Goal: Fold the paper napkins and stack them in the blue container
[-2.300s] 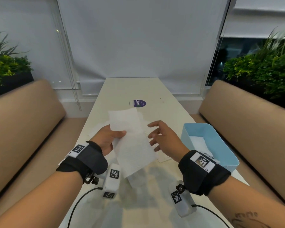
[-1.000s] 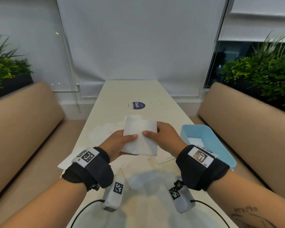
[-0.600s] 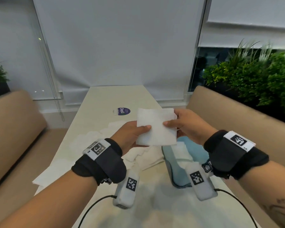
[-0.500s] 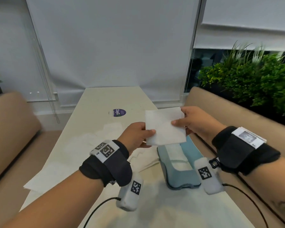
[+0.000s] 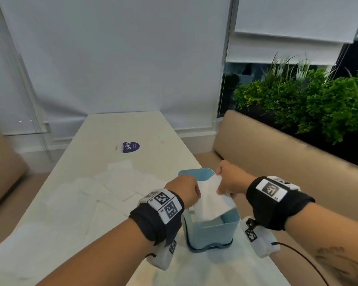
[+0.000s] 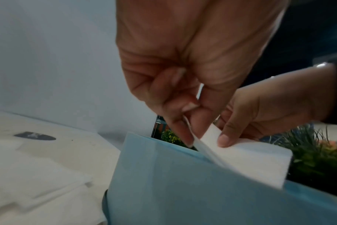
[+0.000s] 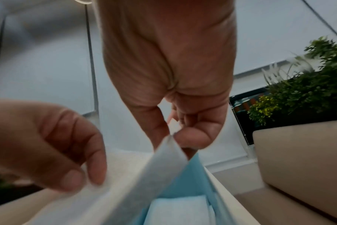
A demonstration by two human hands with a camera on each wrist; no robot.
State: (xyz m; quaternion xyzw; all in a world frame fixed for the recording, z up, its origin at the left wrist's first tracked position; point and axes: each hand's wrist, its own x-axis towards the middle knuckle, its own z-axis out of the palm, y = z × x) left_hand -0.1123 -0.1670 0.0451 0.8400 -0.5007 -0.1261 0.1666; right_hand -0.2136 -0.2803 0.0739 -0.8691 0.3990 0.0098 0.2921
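A folded white napkin (image 5: 212, 200) is held slanted over the open top of the blue container (image 5: 213, 230), with its lower corner dipping inside. My left hand (image 5: 195, 195) pinches its left edge, seen close in the left wrist view, where the fingers (image 6: 183, 121) grip the napkin (image 6: 250, 159). My right hand (image 5: 219, 182) pinches the far right edge; in the right wrist view its thumb and finger (image 7: 190, 137) clamp the napkin (image 7: 144, 175). Folded napkins (image 7: 179, 210) lie at the bottom of the container.
Several flat unfolded napkins (image 5: 116, 188) are spread over the white table (image 5: 132, 129) to the left of the container. A purple round sticker (image 5: 130, 146) sits farther back. Tan benches (image 5: 277, 162) flank the table, with plants (image 5: 318, 100) behind the right one.
Both hands folded the napkin, then carried it right and down from chest height to the mouth of the blue container. The head view has swung to the right.
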